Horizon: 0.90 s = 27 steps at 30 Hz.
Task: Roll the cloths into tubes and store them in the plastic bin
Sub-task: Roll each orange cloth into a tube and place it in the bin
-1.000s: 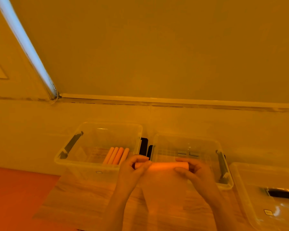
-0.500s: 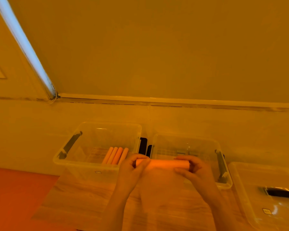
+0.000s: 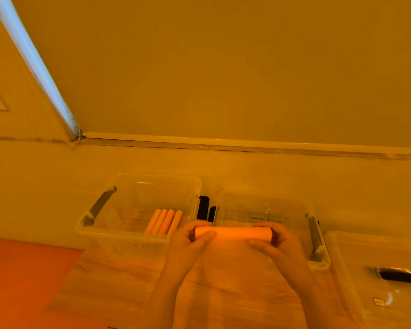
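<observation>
An orange cloth (image 3: 233, 233) lies partly rolled into a tube on the wooden table (image 3: 119, 290), its flat tail stretching toward me. My left hand (image 3: 188, 243) grips the tube's left end and my right hand (image 3: 278, 243) grips its right end. A clear plastic bin (image 3: 109, 231) at the left holds several rolled cloth tubes (image 3: 164, 221) side by side. A second clear bin (image 3: 318, 260) stands just behind the roll.
A third clear container (image 3: 342, 276) with a black handle sits at the right edge. Black latches (image 3: 203, 206) show between the two bins. A wall with a ledge rises right behind them. An orange surface (image 3: 22, 276) borders the table on the left.
Both hands have rolled the cloth a little further away from me, so the tube has grown slightly and the flat tail is shorter. The bins have not moved.
</observation>
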Available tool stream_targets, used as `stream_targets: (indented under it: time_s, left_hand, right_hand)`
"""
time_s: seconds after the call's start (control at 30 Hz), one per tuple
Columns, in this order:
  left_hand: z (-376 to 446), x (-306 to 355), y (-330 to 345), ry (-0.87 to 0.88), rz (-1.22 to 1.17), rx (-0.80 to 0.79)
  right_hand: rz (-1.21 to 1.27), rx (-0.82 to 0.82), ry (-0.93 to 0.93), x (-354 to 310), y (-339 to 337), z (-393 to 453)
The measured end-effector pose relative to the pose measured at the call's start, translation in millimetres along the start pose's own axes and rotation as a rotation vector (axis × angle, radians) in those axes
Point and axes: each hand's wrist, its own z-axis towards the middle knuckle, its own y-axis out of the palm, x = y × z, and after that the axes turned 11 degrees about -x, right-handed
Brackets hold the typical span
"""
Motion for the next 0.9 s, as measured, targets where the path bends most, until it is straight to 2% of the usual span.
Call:
stream_targets:
  time_s: [0.2, 0.57, 0.9]
  left_hand:
    - [-1.9, 7.1, 1.4, -0.017, 0.065, 0.027]
    - [-1.3, -1.8, 3.3, 0.015, -0.105, -0.076]
    - [4.7, -1.0, 5.7, 0.000, 0.048, 0.042]
  right_hand:
    - [0.041, -0.037, -0.013, -5.0, 0.7, -0.7]
    - [-0.052, 0.028, -0.023, -4.8, -0.5, 2.4]
    - [-0.045, -0.025, -0.009, 2.1, -4.9, 4.3]
